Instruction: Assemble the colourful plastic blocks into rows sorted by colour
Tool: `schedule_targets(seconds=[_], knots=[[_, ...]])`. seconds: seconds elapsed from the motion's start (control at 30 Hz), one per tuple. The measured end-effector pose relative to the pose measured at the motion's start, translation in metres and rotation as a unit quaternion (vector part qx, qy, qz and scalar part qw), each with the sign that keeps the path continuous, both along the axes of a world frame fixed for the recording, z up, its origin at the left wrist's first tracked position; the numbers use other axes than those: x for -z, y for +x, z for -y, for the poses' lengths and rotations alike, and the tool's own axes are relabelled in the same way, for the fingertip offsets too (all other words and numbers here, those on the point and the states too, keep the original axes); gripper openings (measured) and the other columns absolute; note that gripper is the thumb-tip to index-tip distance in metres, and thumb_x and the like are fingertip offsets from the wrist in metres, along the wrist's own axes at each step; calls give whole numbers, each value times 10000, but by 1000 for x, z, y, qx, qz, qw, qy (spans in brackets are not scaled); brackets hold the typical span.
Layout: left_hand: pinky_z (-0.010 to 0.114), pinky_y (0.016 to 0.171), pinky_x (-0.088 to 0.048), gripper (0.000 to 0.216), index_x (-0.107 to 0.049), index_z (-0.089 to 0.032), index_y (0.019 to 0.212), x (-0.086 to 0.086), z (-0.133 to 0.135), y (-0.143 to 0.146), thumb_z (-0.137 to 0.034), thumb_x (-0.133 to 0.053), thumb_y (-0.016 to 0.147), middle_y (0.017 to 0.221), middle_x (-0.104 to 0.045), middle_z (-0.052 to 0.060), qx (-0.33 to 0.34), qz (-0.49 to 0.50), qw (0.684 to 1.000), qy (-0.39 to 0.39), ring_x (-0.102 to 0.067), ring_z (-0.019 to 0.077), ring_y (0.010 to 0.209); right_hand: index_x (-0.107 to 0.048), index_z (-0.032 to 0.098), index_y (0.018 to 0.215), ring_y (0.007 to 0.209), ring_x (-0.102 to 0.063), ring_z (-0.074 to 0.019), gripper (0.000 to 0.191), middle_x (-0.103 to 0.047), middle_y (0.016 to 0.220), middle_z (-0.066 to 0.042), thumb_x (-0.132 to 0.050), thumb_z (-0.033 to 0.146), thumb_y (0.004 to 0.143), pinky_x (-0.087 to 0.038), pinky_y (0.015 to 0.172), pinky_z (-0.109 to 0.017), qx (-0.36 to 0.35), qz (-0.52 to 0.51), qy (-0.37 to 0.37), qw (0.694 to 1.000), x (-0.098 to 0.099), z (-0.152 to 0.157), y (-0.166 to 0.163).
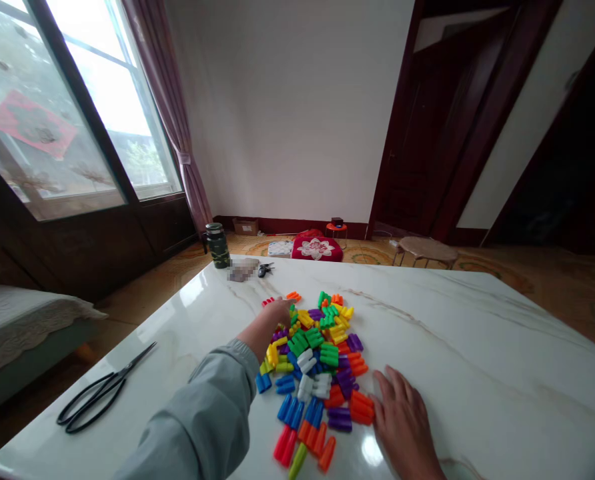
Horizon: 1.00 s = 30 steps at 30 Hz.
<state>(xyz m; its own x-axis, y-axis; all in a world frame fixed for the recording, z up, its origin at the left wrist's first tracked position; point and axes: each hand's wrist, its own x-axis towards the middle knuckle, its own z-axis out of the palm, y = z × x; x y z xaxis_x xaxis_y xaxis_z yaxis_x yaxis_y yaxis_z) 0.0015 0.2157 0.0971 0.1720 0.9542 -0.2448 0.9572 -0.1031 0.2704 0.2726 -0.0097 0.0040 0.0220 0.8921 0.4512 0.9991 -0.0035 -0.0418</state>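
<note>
A heap of bullet-shaped plastic building blocks (299,343) in green, yellow, blue, white, purple, orange and red lies on the white table (457,373). My left hand (279,312) reaches over the far left side of the heap, near an orange block (293,296) and a red block (268,302). Its fingertips are mostly hidden, so whether it grips a block does not show. My right hand (403,417) rests palm down on the table at the heap's right, fingers apart, fingertips beside an orange-red block (361,407). It holds nothing.
Black-handled scissors (100,395) lie at the table's left. At the far left corner stand a camouflage-patterned bottle (218,245), a blurred item (242,270) and dark keys (265,269). Beyond the table are a round stool (424,249) and a red floral cushion (317,249).
</note>
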Motion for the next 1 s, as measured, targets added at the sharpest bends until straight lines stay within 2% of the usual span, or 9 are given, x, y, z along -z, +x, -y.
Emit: schedule_targets(seconds=[0.13,0.27,0.4,0.5,0.67,0.77,0.83,0.93,1.0], knots=[[372,888,-510,724,-676,-261,1111,3,0,7,-53,-763,424,1255,-588,86,10,24,1000,-1,-632,311,1043,-600,192,1250,1256,-460,-281,404,-549,1341,-123,-408,298,911,-357,1045,-455,5,-1,-8,1000,-2,1,-2],[318,883,-500,538,-695,-224,979,4,6,6,-49,-736,471,1073,-651,59,-19,111,993,20,-620,274,1046,-597,191,1256,1265,-450,-284,404,-543,1348,-126,-414,305,914,-354,1048,-461,8,1,-9,1000,-2,1,-3],[276,676,-528,523,-597,-194,1141,-5,11,-2,-149,-694,629,846,-662,32,-91,242,966,21,-656,179,744,-607,193,1246,1255,-462,-280,398,-552,1341,-123,-426,298,907,-357,1046,-452,9,4,-8,1000,-4,1,-4],[221,566,-495,450,-494,-190,1237,-17,24,-7,-234,-560,794,831,-657,36,-122,361,924,10,-616,120,629,-613,187,1240,1253,-465,-285,395,-559,1332,-129,-439,301,905,-361,1044,-456,8,-2,-3,1000,-5,0,-5],[177,529,-446,258,-542,-157,1044,-21,84,-4,-330,-549,854,922,-669,90,-87,521,849,-14,-576,87,630,-628,169,1202,1220,-498,-294,372,-581,1298,-147,-436,293,908,-391,1020,-469,-9,-32,17,999,0,-3,-1],[161,437,-349,324,-532,-166,939,-12,130,3,-426,-661,795,881,-657,63,-36,642,761,-84,-503,60,549,-613,145,1188,1197,-523,-292,387,-610,1243,-159,-388,329,932,-409,1013,-471,-44,-100,36,993,-1,-5,6],[158,384,-262,361,-510,-168,874,-6,158,9,-460,-695,769,816,-640,37,-12,671,730,-128,-421,34,471,-575,137,1214,1141,-564,-272,431,-622,1202,-160,-368,398,940,-435,1001,-454,-97,-188,39,977,-8,-3,7],[171,355,-187,391,-501,-167,850,-2,191,16,-504,-685,777,686,-610,3,-7,639,753,-158,-328,20,396,-554,170,1201,970,-633,-228,459,-609,1197,-139,-395,495,918,-505,893,-413,-139,-350,17,926,-31,5,-5],[175,362,-183,411,-512,-165,867,-4,207,21,-532,-678,782,619,-579,-20,-7,600,782,-167,-317,21,383,-561,184,1164,870,-651,-200,466,-642,1123,-111,-435,545,898,-537,767,-357,-161,-466,-41,869,-54,11,-23]])
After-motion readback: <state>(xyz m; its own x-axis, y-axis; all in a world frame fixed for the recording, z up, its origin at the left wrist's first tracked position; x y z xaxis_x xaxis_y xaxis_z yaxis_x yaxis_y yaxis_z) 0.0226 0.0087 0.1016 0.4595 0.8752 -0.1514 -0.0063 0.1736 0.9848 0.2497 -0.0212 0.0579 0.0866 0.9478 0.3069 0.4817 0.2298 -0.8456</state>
